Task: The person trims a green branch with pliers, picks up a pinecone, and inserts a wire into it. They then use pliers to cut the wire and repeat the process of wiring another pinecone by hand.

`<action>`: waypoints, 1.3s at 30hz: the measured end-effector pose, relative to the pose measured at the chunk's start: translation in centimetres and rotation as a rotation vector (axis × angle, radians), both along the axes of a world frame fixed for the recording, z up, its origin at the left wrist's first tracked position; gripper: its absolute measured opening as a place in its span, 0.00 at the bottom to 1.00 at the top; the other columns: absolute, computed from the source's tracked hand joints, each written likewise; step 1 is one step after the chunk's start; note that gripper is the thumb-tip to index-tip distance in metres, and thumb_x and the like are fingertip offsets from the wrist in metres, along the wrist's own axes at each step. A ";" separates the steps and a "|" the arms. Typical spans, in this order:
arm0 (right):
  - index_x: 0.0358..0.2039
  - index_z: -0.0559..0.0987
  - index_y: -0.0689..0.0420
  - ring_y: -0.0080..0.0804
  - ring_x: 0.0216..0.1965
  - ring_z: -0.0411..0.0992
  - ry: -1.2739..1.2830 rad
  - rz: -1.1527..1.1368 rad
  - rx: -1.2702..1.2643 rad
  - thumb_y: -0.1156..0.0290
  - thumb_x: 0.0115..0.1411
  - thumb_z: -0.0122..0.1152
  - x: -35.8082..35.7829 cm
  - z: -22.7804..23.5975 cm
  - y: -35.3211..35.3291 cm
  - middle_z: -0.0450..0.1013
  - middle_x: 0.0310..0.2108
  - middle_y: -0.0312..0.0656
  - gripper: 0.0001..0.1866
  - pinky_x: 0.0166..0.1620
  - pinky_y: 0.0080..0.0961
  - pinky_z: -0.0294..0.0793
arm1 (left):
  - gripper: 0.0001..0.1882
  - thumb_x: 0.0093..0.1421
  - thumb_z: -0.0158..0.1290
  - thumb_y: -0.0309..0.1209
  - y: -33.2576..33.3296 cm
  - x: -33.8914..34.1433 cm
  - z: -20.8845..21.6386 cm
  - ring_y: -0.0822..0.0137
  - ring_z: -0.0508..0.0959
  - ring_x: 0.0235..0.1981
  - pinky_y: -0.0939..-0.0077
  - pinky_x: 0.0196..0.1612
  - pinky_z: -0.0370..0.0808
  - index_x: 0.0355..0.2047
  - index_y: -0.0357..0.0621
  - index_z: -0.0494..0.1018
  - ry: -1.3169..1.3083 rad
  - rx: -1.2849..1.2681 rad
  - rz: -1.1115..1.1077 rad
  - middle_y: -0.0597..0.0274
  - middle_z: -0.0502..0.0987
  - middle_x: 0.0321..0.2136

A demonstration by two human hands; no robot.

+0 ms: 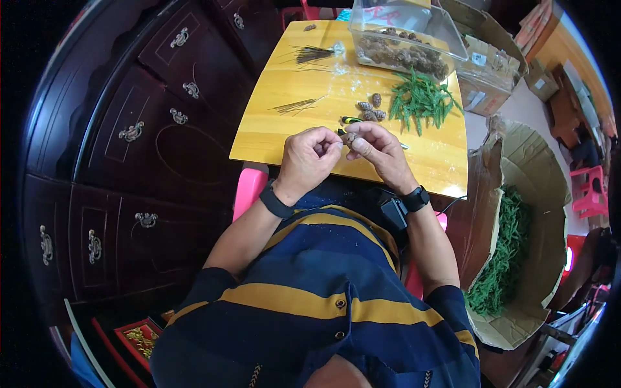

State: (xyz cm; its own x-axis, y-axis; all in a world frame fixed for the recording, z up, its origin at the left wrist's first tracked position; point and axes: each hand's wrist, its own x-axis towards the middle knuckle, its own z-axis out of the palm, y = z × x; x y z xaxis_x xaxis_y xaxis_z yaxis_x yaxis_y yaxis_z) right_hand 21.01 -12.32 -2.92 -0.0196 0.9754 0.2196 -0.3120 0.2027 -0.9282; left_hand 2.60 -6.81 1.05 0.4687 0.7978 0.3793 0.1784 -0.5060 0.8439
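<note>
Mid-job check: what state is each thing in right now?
Left hand: closed beside cone, contents unclear
Right hand: gripping that cone
Loose cones: grouped on table
Bin: partly filled with more cones
Sprigs: piled loosely
Wires: some bunched, some loose
Carton: open, holding greenery
Drawers: shut

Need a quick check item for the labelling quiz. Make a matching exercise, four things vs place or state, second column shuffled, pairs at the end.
Things
1. Held cone
2. Clear bin
3. Sprigs on the table
4. Cabinet

Place, colour or state
A. Dark, with ornate metal handles, at the picture's left
B. In the fingers of the right hand, with the left hand close by
C. At the table's far end, brown cones inside
D. Green, in a heap near the table's right edge

Pairs: 1-B, 2-C, 3-D, 4-A
</note>
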 end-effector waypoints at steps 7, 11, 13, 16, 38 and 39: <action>0.54 0.75 0.59 0.26 0.43 0.76 0.065 -0.010 -0.004 0.66 0.72 0.53 -0.1 -0.3 0.1 0.77 0.46 0.42 0.15 0.49 0.27 0.77 | 0.01 0.58 0.59 0.20 -0.3 0.2 0.1 0.84 0.72 0.22 0.87 0.26 0.69 0.30 0.36 0.78 -0.027 0.014 0.008 0.71 0.76 0.21; 0.51 0.77 0.58 0.23 0.39 0.75 0.112 -0.017 -0.020 0.64 0.72 0.53 -0.1 -0.7 0.2 0.77 0.46 0.40 0.14 0.46 0.23 0.76 | 0.01 0.58 0.59 0.20 -0.6 0.4 0.2 0.84 0.73 0.23 0.87 0.26 0.70 0.30 0.35 0.77 -0.019 0.041 0.003 0.70 0.77 0.22; 0.52 0.76 0.58 0.24 0.39 0.75 0.138 -0.008 -0.031 0.64 0.72 0.52 0.0 -0.6 0.3 0.77 0.46 0.41 0.14 0.46 0.23 0.76 | 0.01 0.58 0.59 0.20 -0.8 0.4 0.6 0.84 0.74 0.23 0.86 0.26 0.71 0.30 0.35 0.77 -0.035 0.036 -0.014 0.69 0.77 0.22; 0.53 0.75 0.58 0.25 0.40 0.75 0.197 0.006 -0.052 0.64 0.72 0.52 0.4 -0.5 0.3 0.77 0.46 0.44 0.15 0.47 0.24 0.76 | 0.01 0.58 0.59 0.20 -0.8 0.1 0.5 0.84 0.74 0.23 0.86 0.26 0.71 0.30 0.35 0.77 -0.046 0.035 -0.023 0.69 0.78 0.22; 0.52 0.76 0.63 0.27 0.35 0.75 0.361 0.164 -0.143 0.60 0.70 0.56 0.2 -0.3 -0.1 0.77 0.38 0.40 0.20 0.42 0.24 0.76 | 0.07 0.54 0.59 0.22 -1.1 0.2 1.1 0.61 0.79 0.20 0.71 0.24 0.74 0.22 0.38 0.73 -0.052 0.155 0.030 0.55 0.77 0.19; 0.52 0.76 0.63 0.27 0.35 0.75 0.377 0.174 -0.137 0.60 0.70 0.56 0.3 -0.3 -0.1 0.77 0.38 0.40 0.20 0.42 0.24 0.76 | 0.07 0.54 0.59 0.22 -1.1 0.2 1.2 0.61 0.79 0.20 0.71 0.24 0.74 0.22 0.38 0.73 -0.054 0.154 0.031 0.55 0.77 0.19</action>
State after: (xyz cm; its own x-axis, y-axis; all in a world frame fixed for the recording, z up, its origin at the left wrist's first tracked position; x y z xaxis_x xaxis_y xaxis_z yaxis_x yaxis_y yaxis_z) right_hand 21.30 -12.38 -3.27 -0.1289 0.9853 0.1121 -0.6532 0.0006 -0.7572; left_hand 2.84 -7.95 2.26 0.4205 0.7419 0.5223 0.1528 -0.6253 0.7652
